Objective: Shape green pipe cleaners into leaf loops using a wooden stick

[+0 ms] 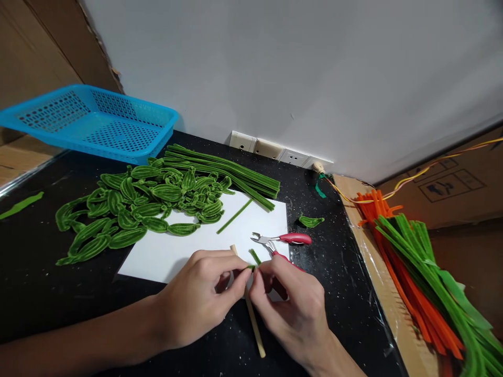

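Note:
My left hand (206,288) and my right hand (293,296) meet over the near edge of a white paper sheet (157,256). Between their pinched fingertips is a short green pipe cleaner (255,256), its upper end sticking up and the rest mostly covered. A thin wooden stick (255,330) passes under the fingertips, its lower end pointing toward me. Just beyond my right hand, red-handled nippers (296,238) rest with their jaws apart. A single cut piece of green pipe cleaner (234,216) lies on the paper.
Many looped green pipe-cleaner shapes (157,209) are heaped at left, before a bundle of straight green stems (236,173). One loose leaf shape (310,221) lies right. A blue basket (129,152) stands behind. Orange strips (416,293) and green strips (416,246) lie on cardboard at right.

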`<state>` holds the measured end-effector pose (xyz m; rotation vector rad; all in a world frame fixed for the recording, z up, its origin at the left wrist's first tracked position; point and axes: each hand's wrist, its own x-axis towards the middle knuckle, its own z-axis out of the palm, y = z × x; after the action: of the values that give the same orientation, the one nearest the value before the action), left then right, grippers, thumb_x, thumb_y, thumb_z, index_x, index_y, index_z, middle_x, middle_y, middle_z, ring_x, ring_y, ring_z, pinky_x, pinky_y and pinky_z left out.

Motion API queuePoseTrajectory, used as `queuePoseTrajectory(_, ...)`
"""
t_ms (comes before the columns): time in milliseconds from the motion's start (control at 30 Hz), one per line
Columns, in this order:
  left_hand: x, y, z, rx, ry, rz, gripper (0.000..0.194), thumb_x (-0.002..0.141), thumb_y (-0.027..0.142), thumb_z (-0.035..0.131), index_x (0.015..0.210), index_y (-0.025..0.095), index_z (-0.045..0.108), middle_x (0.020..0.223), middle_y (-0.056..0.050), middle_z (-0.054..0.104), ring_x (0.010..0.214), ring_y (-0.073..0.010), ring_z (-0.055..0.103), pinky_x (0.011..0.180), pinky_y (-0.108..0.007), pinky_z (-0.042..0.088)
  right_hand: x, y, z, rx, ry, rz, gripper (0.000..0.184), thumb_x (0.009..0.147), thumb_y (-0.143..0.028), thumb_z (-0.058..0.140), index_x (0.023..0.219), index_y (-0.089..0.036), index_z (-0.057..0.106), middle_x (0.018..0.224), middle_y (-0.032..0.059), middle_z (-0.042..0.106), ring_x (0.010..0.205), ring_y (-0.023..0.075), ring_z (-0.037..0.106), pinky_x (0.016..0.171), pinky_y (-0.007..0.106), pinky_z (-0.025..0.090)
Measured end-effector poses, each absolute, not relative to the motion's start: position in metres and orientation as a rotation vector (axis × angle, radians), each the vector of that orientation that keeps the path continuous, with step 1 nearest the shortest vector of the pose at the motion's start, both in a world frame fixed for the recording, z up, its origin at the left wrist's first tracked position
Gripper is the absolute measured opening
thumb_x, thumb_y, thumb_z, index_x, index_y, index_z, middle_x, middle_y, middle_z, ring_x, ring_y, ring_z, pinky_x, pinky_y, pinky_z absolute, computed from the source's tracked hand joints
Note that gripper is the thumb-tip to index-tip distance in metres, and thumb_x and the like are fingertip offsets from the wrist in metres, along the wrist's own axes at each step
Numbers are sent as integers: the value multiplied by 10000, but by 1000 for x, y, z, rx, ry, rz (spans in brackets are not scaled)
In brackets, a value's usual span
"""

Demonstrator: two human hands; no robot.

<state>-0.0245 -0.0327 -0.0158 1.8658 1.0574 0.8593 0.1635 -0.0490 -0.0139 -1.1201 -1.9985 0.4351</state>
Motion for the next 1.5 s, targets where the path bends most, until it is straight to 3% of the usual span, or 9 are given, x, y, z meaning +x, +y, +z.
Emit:
queuePoseTrajectory(200, -24, -34, -16, 1511, 1123, 864, 102, 929, 258, 659, 870, 177, 678, 633, 49, 543, 541, -83, 491, 503, -184, 410, 164, -46, -10, -1086, -2046, 329, 139, 952, -84, 609, 847, -168, 571, 680, -39, 485, 550, 78, 443, 518, 228, 349)
queuePoseTrajectory(500, -18, -40, -25, 1697, 1072, 958, 136, 892, 113, 596, 765, 163, 598, 584, 69, 467, 472, -56, 448, 447, -168, 356, 165, -52, -17, -1056, -2143, 111, 267, 971, -61, 582, 747, -193, 521, 625, -44, 462, 532, 101, 403, 516, 284, 304)
queuePoseTrajectory(700, -21, -38, -28, 1812, 1042, 1125, 67, 915, 111, 670, 886, 172, 668, 672, 43, 558, 526, -66, 496, 480, -172, 411, 165, -49, -8, -1090, -2032, 381, 185, 952, -91, 604, 792, -172, 563, 657, -40, 504, 531, 76, 444, 518, 227, 362)
queuePoseTrajectory(867, -24, -35, -22, 1887, 961, 1250, 115, 911, 95, 722, 973, 191, 722, 812, -2, 667, 580, -72, 530, 499, -178, 428, 162, -52, -2, -1153, -1887, 595, 192, 934, -136, 612, 746, -172, 597, 592, -57, 481, 463, 62, 389, 432, 204, 309)
queuePoseTrajectory(1100, -26, -36, -22, 2028, 909, 1205, 138, 923, 62, 684, 993, 180, 676, 852, -11, 655, 623, -77, 551, 556, -182, 456, 159, -48, 4, -1237, -1826, 820, 259, 917, -168, 596, 660, -183, 567, 525, -75, 425, 435, 56, 365, 404, 186, 283)
queuePoseTrajectory(1300, -27, -33, -18, 1872, 996, 1137, 100, 959, 94, 625, 977, 189, 652, 896, -9, 625, 634, -74, 530, 537, -188, 425, 165, -49, 6, -1161, -1913, 737, 198, 932, -174, 601, 735, -174, 618, 576, -57, 506, 464, 64, 403, 444, 206, 327)
queuePoseTrajectory(1400, -27, -31, -18, 1846, 1021, 1067, 75, 986, 131, 607, 989, 198, 640, 909, -6, 604, 657, -82, 536, 562, -202, 424, 169, -47, 3, -1146, -1931, 650, 90, 941, -152, 613, 880, -167, 678, 658, -29, 591, 516, 86, 492, 486, 219, 399)
queuePoseTrajectory(1500, -27, -30, -19, 1831, 1027, 1009, 86, 1011, 150, 580, 1019, 207, 644, 956, -15, 611, 713, -95, 561, 624, -209, 454, 170, -45, 1, -1124, -1936, 618, 129, 947, -121, 627, 1043, -176, 695, 795, 8, 686, 610, 114, 596, 564, 241, 491)
